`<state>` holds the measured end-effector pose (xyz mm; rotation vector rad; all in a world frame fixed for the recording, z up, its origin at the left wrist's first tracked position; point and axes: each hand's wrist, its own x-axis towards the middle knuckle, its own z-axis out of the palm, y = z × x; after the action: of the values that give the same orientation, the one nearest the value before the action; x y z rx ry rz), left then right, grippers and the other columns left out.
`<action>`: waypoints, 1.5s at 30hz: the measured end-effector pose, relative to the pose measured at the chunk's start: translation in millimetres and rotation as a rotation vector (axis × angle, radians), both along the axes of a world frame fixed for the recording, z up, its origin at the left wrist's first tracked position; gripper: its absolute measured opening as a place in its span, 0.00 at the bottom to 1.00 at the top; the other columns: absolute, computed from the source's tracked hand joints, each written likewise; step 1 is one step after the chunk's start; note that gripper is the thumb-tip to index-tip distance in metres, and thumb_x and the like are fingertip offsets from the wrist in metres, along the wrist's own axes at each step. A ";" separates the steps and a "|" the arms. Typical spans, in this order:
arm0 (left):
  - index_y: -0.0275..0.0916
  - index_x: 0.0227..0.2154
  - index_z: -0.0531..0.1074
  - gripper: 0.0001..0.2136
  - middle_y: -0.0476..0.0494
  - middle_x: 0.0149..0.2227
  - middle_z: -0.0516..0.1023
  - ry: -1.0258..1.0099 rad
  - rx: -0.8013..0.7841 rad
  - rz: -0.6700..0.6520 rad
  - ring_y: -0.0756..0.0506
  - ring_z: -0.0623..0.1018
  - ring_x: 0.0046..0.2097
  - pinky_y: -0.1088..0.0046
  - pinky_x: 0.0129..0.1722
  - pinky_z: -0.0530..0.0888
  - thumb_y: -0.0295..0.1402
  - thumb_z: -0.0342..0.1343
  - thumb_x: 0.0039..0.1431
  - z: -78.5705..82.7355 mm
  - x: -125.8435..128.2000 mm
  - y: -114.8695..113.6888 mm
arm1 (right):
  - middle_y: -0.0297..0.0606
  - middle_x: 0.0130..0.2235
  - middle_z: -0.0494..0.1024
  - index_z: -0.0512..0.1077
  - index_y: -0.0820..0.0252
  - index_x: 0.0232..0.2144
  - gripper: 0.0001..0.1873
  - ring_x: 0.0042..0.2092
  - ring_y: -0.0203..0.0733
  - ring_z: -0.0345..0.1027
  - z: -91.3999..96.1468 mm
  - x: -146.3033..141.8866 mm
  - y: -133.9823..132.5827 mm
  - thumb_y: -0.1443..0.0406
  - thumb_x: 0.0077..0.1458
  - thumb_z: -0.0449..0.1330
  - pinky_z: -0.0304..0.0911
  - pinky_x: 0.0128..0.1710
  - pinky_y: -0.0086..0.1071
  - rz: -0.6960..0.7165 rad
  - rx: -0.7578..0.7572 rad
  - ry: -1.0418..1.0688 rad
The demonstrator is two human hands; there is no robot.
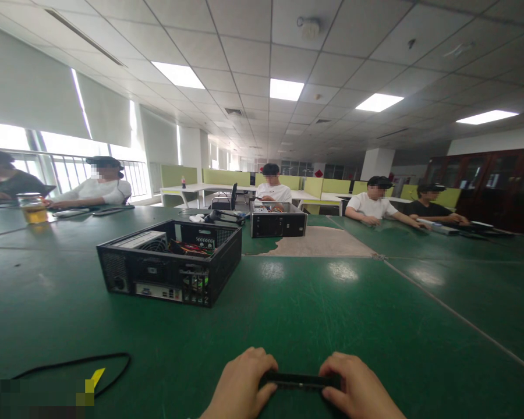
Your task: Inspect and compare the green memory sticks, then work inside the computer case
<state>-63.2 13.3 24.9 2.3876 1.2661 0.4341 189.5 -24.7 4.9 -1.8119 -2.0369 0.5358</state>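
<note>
My left hand [243,384] and my right hand [358,385] are at the bottom of the head view, just above or on the green table [332,314]. Between them is a slim black object [299,380], seen edge-on, its kind not clear. Each hand is closed on one end of it, thumb on the near side and fingers around the far side. Its lower part runs out of the picture. Ahead and to the left lies an opened black computer case [170,267], its ports facing me and wires showing inside.
A second opened computer case [278,224] stands farther back, before a seated person [274,189]. Other people sit at the left and right. A black cable [70,364] with a yellow tag [97,378] lies front left. A jar of amber liquid [35,210] stands far left.
</note>
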 end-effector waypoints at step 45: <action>0.43 0.30 0.75 0.05 0.51 0.33 0.75 -0.116 -0.077 0.033 0.46 0.72 0.38 0.73 0.37 0.63 0.30 0.58 0.48 -4.2 1.3 5.2 | 0.29 0.28 0.72 0.73 0.58 0.27 0.09 0.32 0.34 0.62 -5.2 1.2 5.0 0.66 0.37 0.64 0.51 0.31 0.26 0.047 -0.046 0.108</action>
<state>-61.8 18.5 20.7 2.2468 1.2492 0.5174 190.7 -19.6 -0.3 -1.7244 -2.0145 0.6846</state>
